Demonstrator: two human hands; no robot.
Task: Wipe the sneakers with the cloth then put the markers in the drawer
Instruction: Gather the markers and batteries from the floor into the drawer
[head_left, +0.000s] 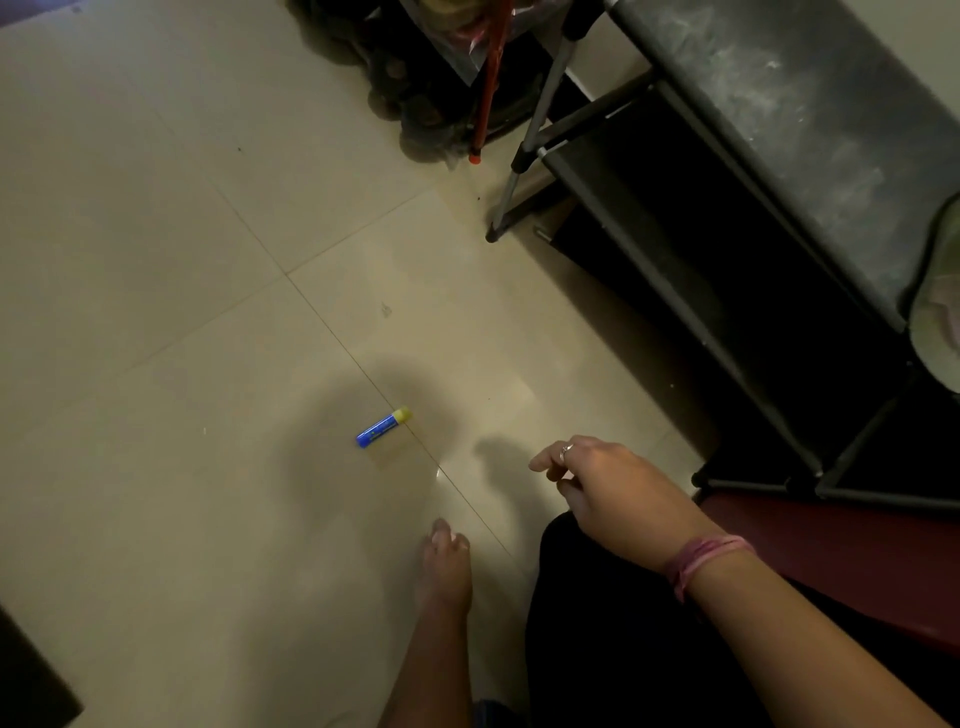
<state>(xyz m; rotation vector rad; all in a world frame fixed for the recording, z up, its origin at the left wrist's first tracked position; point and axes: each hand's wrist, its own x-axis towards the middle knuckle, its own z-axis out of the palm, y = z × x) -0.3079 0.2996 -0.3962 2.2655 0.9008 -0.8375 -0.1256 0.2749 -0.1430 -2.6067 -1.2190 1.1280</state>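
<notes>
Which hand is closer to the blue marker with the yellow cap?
The left hand, by a little. It hangs below and just right of the blue marker on the floor. The right hand hovers farther off to the marker's right, empty.

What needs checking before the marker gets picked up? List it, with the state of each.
1. Marker in plain sight on the floor: ok.
2. Nothing lying between marker and right hand: ok.
3. Right hand free, holding nothing: ok.
4. Left hand free: cannot tell, fingers curled and blurred.
5. Drawer in view: not ok, only the rack shows.
6. Marker cap on: ok, yellow end in place.
</notes>
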